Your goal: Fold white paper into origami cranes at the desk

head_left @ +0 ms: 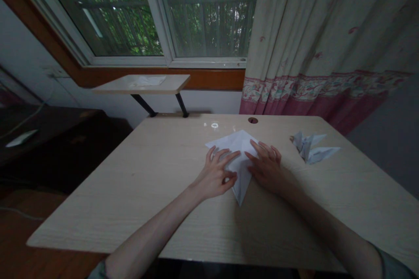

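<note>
Paper (241, 168) folded on desk (137, 192), left hand (218, 177) and right hand (266, 168) atop, both unclenched

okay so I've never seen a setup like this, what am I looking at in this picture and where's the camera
There's no machine here, just one person's bare hands. The single picture comes from a camera worn on their head, looking forward and down. The left hand and right hand rest with fingers spread on a folded white paper, pressing it against the table rather than gripping it. To the right lies another folded paper shape with pointed ends. At the far left, a small raised shelf stands on dark legs. Beyond are a window and a curtain.
</note>
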Available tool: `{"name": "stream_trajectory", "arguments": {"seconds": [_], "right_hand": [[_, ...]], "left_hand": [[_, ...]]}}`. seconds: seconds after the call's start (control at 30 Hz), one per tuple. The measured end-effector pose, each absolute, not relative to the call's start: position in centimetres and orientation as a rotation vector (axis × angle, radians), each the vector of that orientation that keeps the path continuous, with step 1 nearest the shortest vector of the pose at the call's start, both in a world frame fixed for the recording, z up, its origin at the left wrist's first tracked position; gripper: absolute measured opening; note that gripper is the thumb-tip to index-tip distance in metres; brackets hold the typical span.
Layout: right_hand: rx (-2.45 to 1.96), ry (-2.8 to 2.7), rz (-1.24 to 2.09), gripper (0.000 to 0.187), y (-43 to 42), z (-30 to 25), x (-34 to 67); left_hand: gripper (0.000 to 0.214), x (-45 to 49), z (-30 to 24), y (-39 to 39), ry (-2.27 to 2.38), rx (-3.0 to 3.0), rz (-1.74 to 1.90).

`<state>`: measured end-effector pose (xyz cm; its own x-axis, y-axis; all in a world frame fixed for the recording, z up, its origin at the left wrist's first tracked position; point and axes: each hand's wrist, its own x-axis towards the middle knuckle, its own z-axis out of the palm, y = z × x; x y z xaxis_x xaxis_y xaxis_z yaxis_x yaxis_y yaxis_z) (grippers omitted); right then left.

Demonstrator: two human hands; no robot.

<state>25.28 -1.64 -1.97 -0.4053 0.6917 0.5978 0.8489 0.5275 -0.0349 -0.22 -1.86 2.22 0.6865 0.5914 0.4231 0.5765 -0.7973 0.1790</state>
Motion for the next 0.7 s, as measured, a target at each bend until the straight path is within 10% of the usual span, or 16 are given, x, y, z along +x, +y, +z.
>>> {"name": "stream_trajectory", "arguments": {"seconds": [0.7], "right_hand": [[-1.313,-2.133,-0.394,0.068,-0.8,-3.0,25.3]], "left_hand": [[0.045,0.2,1.6,-1.9,1.021,2.929,0.562]]}}
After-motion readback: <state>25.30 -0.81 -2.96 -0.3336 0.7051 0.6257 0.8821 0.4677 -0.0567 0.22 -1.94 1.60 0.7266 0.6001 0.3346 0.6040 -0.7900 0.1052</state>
